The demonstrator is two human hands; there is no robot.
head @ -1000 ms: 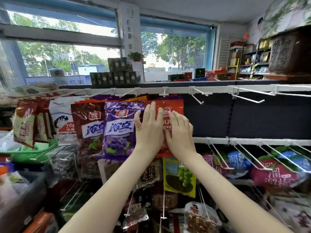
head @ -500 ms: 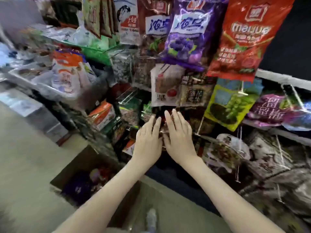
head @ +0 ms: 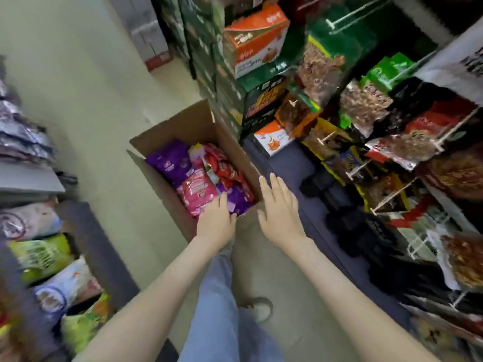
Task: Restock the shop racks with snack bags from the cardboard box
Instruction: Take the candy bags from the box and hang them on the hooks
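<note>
An open cardboard box (head: 183,124) stands on the floor below me, against the foot of the rack. Inside lie purple snack bags (head: 170,162), a pink bag (head: 198,193) and red bags (head: 224,167). My left hand (head: 215,222) reaches over the box's near edge with straight fingers, its tips at the pink and purple bags; it holds nothing. My right hand (head: 279,207) hovers open, fingers spread, over the box's near right corner. The rack (head: 386,158) at the right carries hanging snack bags on wire hooks.
Orange and green cartons (head: 254,43) are stacked behind the box. A low shelf with snack bags (head: 44,257) stands at the left. My leg in blue jeans (head: 222,309) and a shoe (head: 257,308) stand on the pale floor between the shelf and the rack.
My view has dropped from the upper hooks to the floor. Both hands left the red bag hanging on the rack and came down to the cardboard box.
</note>
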